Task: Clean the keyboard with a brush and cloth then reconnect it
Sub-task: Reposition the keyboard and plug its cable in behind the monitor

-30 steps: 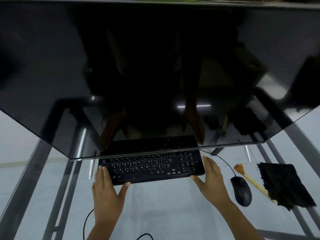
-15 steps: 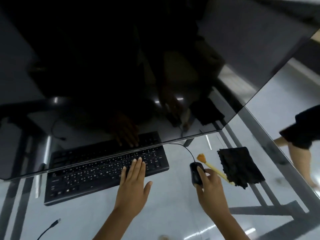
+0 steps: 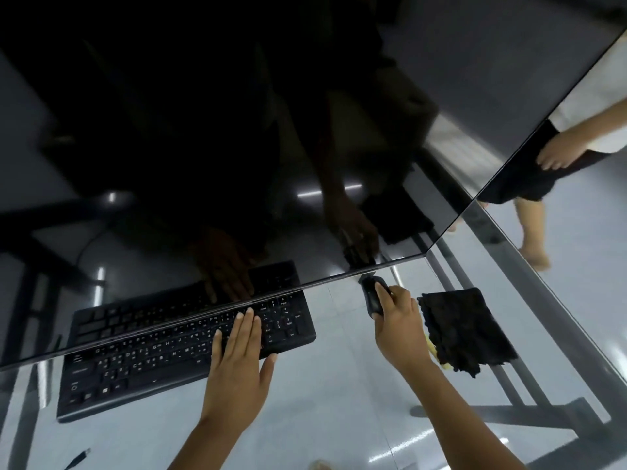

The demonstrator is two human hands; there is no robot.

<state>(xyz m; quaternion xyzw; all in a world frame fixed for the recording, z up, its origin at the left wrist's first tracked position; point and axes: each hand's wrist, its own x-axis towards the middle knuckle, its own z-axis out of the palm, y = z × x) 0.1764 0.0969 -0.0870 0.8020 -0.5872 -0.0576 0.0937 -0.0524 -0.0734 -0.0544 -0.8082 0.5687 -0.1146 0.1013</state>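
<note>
Your right hand (image 3: 400,320) grips the black computer mouse (image 3: 372,295); your left hand (image 3: 242,347) lies flat on the black plastic keyboard (image 3: 135,361). Pushing the mouse further could snag its cord.

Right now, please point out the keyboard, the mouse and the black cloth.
keyboard (image 3: 135,371): head view, on the letter keys left of the hand.
mouse (image 3: 371,296): head view, on its bare left side.
black cloth (image 3: 464,327): head view, on its middle.
</note>
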